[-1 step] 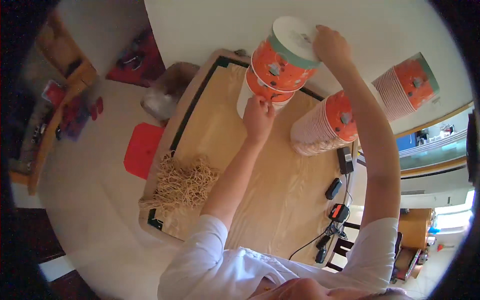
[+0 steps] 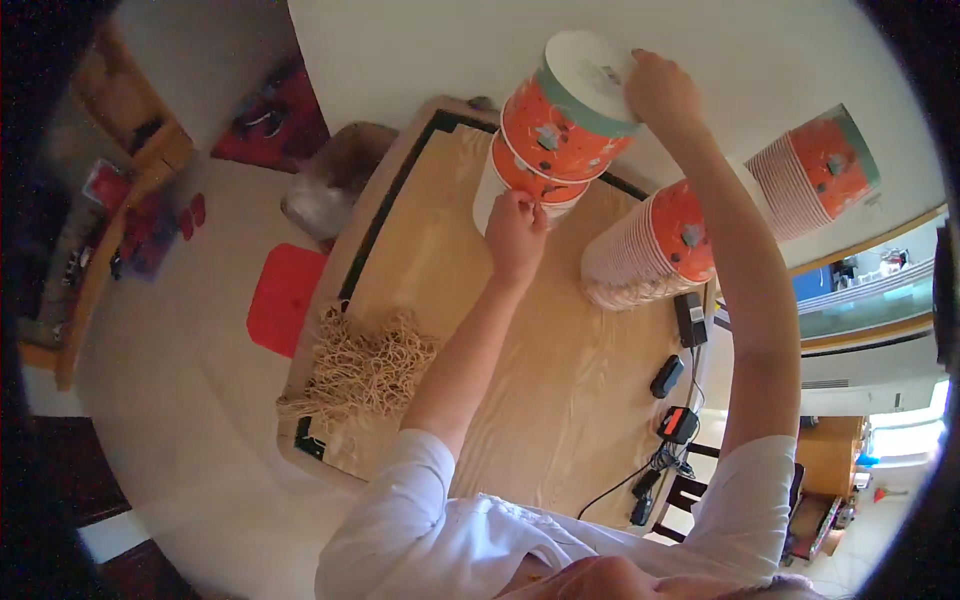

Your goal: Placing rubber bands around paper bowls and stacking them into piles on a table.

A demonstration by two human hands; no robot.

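Paper cups, orange with white insides, nested in a short stack (image 2: 545, 150) at twelve o'clock on the wooden table (image 2: 560, 400). Right hand (image 2: 660, 92) grips the top cup's base; left hand (image 2: 515, 232) pinches the lower rim. Probably light, thin-walled, crushable: hold base and rim.

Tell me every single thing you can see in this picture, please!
paper cup: one, orange with a white base and teal band, tipped on top of another cup, under both hands
lower cup: one, orange and white, beneath it on the table
cup stacks: two long ones, orange and white, lying at the table's right side
rubber bands: a tan heap, table's left edge
table: one, light wood
black gadgets with cables: several, table's right edge
red mat: one, on the floor
left hand: pinching the lower cup's rim
right hand: on the tipped cup's base
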